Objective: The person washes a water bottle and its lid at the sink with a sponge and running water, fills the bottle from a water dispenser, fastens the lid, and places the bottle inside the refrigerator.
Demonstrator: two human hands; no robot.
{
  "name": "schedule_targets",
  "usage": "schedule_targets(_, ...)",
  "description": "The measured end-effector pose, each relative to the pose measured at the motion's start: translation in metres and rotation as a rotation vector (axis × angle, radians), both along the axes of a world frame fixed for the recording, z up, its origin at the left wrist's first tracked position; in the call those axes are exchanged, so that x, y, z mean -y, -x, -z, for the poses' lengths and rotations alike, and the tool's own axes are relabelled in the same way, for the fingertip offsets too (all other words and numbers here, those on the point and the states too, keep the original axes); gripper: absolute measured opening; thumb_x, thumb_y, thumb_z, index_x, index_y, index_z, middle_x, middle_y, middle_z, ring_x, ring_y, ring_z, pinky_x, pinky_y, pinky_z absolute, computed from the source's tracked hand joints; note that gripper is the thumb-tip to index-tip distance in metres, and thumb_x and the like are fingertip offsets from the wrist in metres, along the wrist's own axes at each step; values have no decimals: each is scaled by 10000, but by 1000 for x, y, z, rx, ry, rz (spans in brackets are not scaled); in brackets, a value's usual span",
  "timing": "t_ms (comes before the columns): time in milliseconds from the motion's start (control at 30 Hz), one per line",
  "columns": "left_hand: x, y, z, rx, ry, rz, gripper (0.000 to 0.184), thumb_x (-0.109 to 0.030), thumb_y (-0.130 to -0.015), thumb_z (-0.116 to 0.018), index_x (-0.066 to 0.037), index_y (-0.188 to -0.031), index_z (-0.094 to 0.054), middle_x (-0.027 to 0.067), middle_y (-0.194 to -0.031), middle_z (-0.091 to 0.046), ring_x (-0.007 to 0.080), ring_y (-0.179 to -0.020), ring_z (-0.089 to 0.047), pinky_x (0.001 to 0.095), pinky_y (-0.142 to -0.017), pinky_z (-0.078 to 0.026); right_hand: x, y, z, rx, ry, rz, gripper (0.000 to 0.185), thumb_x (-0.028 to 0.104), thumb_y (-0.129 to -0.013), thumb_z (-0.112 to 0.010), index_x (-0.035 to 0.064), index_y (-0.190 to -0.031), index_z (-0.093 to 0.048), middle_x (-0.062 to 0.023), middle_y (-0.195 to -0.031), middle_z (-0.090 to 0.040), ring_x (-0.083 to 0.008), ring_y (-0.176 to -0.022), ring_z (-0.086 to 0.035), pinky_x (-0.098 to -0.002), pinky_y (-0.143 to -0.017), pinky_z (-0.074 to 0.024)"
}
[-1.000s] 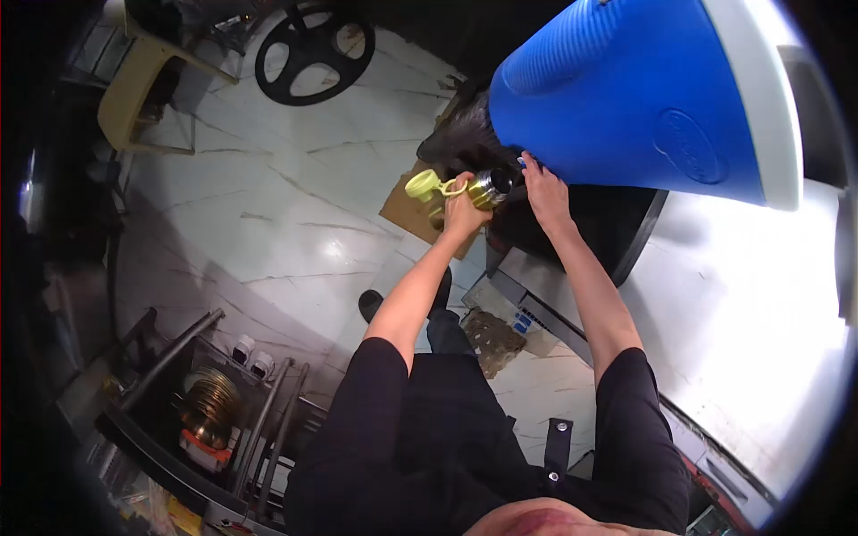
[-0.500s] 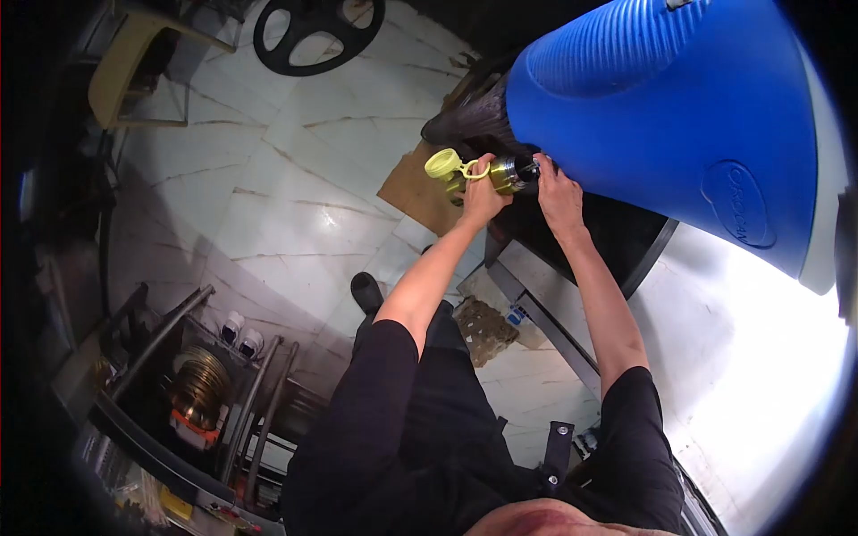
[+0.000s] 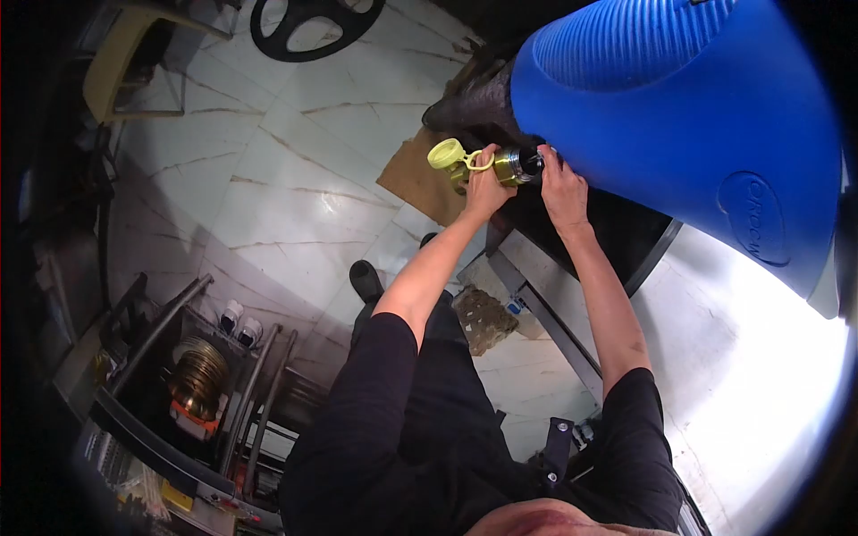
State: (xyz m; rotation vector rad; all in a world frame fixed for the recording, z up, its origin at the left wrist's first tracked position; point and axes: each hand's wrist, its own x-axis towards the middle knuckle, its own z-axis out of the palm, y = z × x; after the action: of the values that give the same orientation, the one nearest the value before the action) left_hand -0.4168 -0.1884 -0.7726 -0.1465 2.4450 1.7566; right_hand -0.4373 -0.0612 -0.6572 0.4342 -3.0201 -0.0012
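Observation:
My left hand is wrapped round a green and steel bottle, which lies nearly sideways with its mouth toward the right. A pale yellow-green lid hangs open from the bottle's strap, left of the hand. Just right of the bottle's mouth, my right hand has its fingers closed at the lower edge of a large blue jug. What those fingertips grip is too small and dark to make out. The jug is tilted above a black surface.
A steering wheel and a beige chair are at the upper left. Cardboard lies on the tiled floor. A rack with coiled brass-coloured tubing stands at lower left, and a white worktop is at right.
The jug appears larger and further right as the view has shifted. The bottle's mouth has come closer to my right hand, which stays by the jug's lower edge.

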Motion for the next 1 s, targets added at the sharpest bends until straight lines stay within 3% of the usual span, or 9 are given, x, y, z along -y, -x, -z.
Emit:
schedule_targets(133,-2,0,0,-5,17,1,902,-82,-510,-825,-70,-1288,-369,146,-1214,-492,375,-1159,-454,434,-982,-398,-3,2,4,-128,58,-77,316,78,-846,-579,126,-1157,-601,-145,-845,-649,-310,-753,-658,-384,-649,-561)
schedule_targets(433,-2,-3,4,75,41,-6,904,-111,-521,-834,-53,-1298,-376,140,-1254,-468,365,-1186,-438,423,-1006,-388,-2,0,0,-25,24,-28,353,74,-835,-588,107,-1186,-588,-153,-967,-654,-308,-840,-658,-387,-735,-555)
schedule_targets(833,0,-6,4,61,25,-25,873,-103,-538,-830,-71,-1282,-373,140,-1235,-470,372,-1161,-449,428,-976,-404,-3,1,0,-6,37,-24,361,66,-828,-592,112,-1186,-581,-143,-881,-657,-302,-778,-663,-388,-680,-563)
schedule_targets(933,-3,-11,3,34,4,-56,860,-96,-547,-824,-73,-1280,-374,146,-1223,-475,378,-1148,-455,434,-963,-407,0,0,-5,39,-21,-6,339,41,-857,-571,88,-1193,-561,-111,-1050,-639,-289,-913,-638,-375,-754,-548)
schedule_targets(1000,-5,-11,3,27,-23,-80,857,-92,-554,-820,-74,-1283,-371,153,-1218,-476,382,-1143,-455,438,-958,-407,-2,2,-2,0,-21,-36,342,39,-854,-576,85,-1192,-564,-115,-1038,-640,-293,-906,-637,-374,-753,-546)
